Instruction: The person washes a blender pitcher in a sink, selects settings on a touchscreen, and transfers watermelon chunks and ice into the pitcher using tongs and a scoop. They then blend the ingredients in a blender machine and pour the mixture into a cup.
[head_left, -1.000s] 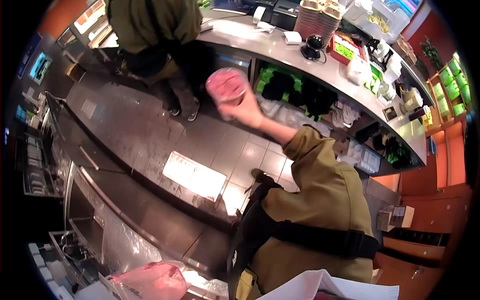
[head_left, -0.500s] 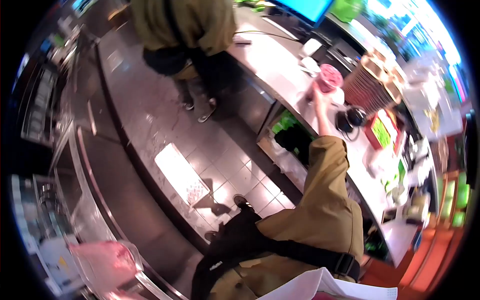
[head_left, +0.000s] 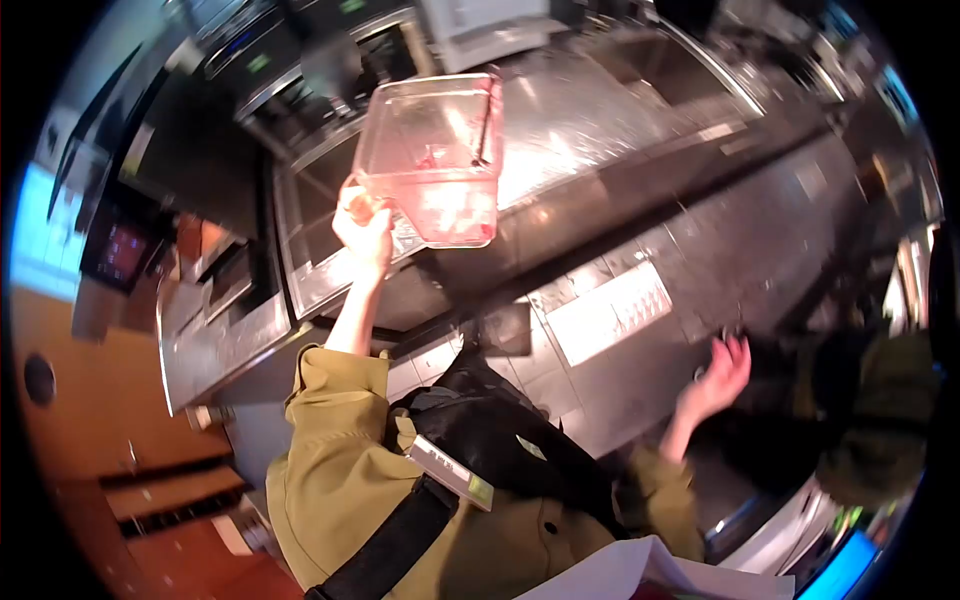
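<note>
My left hand (head_left: 362,222) is closed on the near left corner of a clear plastic container (head_left: 430,125), raised in front of the metal counter. The container is boxy, with rounded corners, and pink residue or liquid shows in its near part. Its far part looks see-through. Out to the right, my right hand (head_left: 722,375) hangs over the floor with the fingers loosely apart and nothing in them.
A steel counter (head_left: 560,140) runs across the front, with a sunken basin (head_left: 665,70) toward its right. On the tiled floor lies a pale rectangular panel (head_left: 608,312). Another person (head_left: 880,420) stands close on the right. Wooden cabinets (head_left: 100,390) are at left.
The view has swung from the white counter to the steel one. My right hand has let go of the pink cup. The clear container, formerly low at the left, is now up front.
</note>
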